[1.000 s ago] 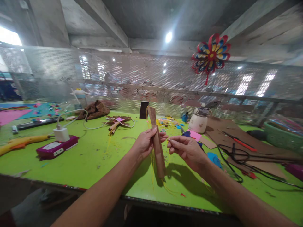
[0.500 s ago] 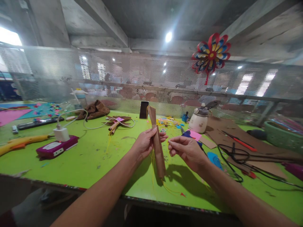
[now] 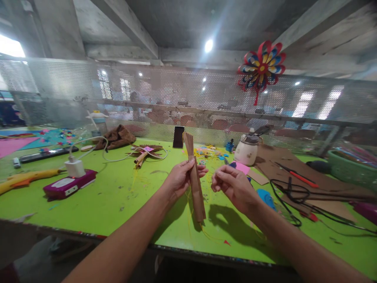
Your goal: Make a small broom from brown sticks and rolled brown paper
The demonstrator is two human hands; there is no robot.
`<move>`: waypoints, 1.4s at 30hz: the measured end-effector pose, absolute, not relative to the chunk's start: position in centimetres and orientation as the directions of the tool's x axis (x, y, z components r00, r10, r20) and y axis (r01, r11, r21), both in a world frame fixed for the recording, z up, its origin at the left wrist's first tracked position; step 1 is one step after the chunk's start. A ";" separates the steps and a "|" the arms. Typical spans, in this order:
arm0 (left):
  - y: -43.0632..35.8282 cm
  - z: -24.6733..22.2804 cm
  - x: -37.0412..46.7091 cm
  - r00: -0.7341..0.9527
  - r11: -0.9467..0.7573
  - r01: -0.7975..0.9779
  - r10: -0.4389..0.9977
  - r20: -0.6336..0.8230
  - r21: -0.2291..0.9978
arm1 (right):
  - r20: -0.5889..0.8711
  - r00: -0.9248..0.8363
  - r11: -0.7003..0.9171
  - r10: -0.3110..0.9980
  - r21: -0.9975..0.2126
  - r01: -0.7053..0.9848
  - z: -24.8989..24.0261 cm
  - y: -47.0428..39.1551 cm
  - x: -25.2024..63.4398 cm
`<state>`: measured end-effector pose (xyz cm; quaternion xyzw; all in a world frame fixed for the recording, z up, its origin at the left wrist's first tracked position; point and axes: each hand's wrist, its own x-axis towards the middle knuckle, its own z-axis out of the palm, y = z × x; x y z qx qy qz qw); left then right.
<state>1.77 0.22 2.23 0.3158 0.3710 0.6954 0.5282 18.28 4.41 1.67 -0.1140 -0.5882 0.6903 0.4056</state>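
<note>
My left hand [image 3: 183, 177] grips a folded brown paper piece [image 3: 196, 192] by its middle. The piece stands tilted, its pleated top narrow and its lower end just over the table. Yellow string [image 3: 210, 237] trails from its bottom, and a loop of string shows at its top left. To the right, apart from the paper, my right hand [image 3: 232, 184] is closed in a pinch with curled fingers. Whatever may be between those fingertips is too small to make out. Behind that hand, blue-handled scissors [image 3: 232, 164] are partly hidden.
A purple power strip [image 3: 70, 184] with a white charger and a yellow glue gun [image 3: 29, 179] lie left. A pleated brown paper craft [image 3: 145, 153] rests beyond. A white bottle [image 3: 246, 149], brown cardboard [image 3: 282, 165], black cable [image 3: 290, 192] and green basket [image 3: 344, 165] occupy the right.
The yellow string seen at my right fingertips is no longer visible there, and those fingers have curled in more and shifted slightly right. My left hand keeps its grip on the paper.
</note>
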 end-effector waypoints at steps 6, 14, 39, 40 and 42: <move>0.2 2.2 1.8 -0.241 -0.161 -0.507 0.970 0.040 0.847 | 0.309 -0.660 -0.014 0.685 -0.900 -0.435 1.5 5.0 18.3; 0.5 1.9 1.6 -0.229 -0.174 -0.480 0.971 0.069 0.860 | 0.345 -0.387 0.084 0.855 -0.830 -0.552 1.7 8.7 19.4; 0.1 1.8 2.9 -0.206 -0.134 -0.505 0.978 0.032 0.853 | 0.203 -0.795 0.421 0.572 -0.904 0.071 0.0 3.7 17.1; 0.0 1.8 3.0 -0.201 -0.137 -0.517 0.979 0.036 0.845 | 0.171 -0.794 0.381 0.583 -0.921 0.081 0.0 3.6 17.1; 0.0 1.9 3.0 -0.187 -0.140 -0.536 0.981 0.045 0.833 | 0.121 -0.790 0.323 0.601 -0.941 0.102 0.1 3.5 17.1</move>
